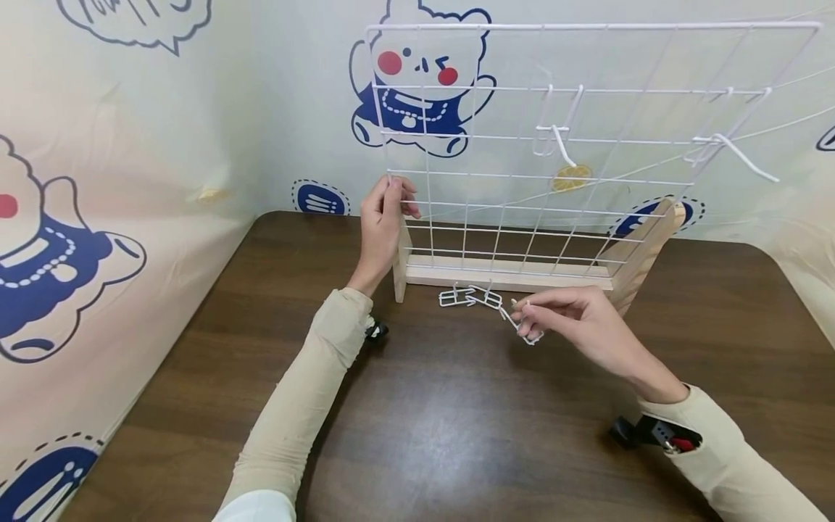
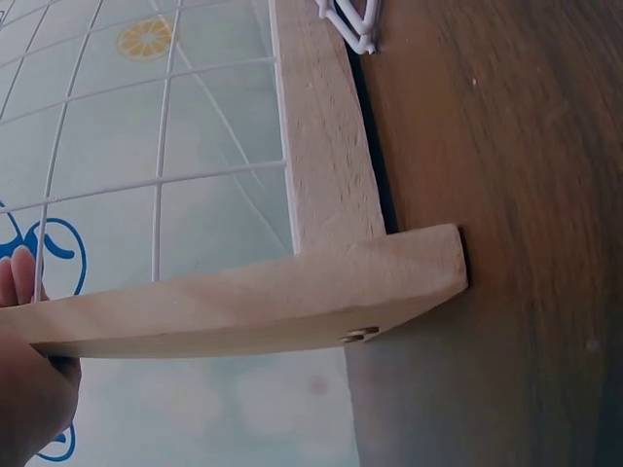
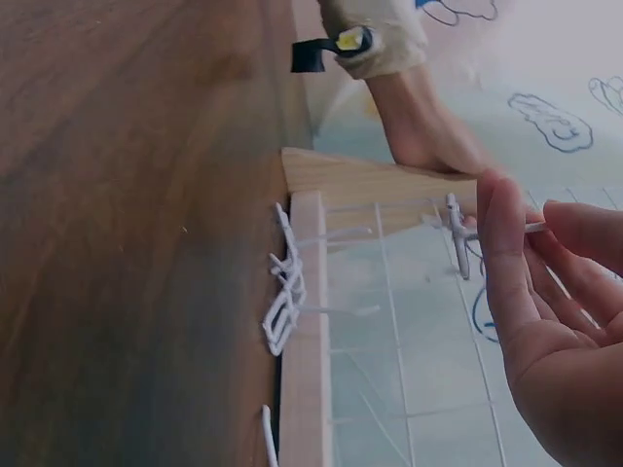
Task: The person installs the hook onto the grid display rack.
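Right hand [image 1: 574, 312] apparently pinches hook [image 1: 522, 328]; left hand [image 1: 381, 217] grips grid [image 1: 587, 174].

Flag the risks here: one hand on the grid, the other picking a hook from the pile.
1. The right hand pinches one white hook by its end, so it could slip.
2. The loose hooks lie tangled against the wooden base, so one may snag and drag along.
3. The left hand grips the wire grid only at its left edge, so pushing on the far side might rock the stand.
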Action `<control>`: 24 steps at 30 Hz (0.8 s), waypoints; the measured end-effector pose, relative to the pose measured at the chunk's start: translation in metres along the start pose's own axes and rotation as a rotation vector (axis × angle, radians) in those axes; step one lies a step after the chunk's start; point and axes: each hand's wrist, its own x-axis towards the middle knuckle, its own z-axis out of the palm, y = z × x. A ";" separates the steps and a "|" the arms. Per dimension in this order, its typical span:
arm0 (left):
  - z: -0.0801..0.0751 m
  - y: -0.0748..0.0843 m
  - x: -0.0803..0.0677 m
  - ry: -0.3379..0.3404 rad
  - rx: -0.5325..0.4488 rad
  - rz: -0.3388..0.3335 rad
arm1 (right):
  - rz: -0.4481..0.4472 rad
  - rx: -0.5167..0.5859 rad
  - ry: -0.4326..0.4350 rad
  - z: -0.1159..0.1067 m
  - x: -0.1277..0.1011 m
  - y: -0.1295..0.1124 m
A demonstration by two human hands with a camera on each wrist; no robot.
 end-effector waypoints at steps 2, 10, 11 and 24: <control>0.001 -0.001 0.000 0.005 0.001 0.007 | -0.009 0.001 0.007 0.005 0.001 0.001; 0.001 -0.002 -0.001 0.020 0.005 0.017 | -0.070 -0.043 0.058 0.023 0.013 -0.004; 0.000 -0.002 -0.001 0.022 0.006 0.017 | -0.077 -0.049 0.060 0.024 0.015 -0.006; -0.005 0.002 -0.002 -0.016 0.022 0.006 | -0.162 -0.116 0.096 0.033 0.033 -0.028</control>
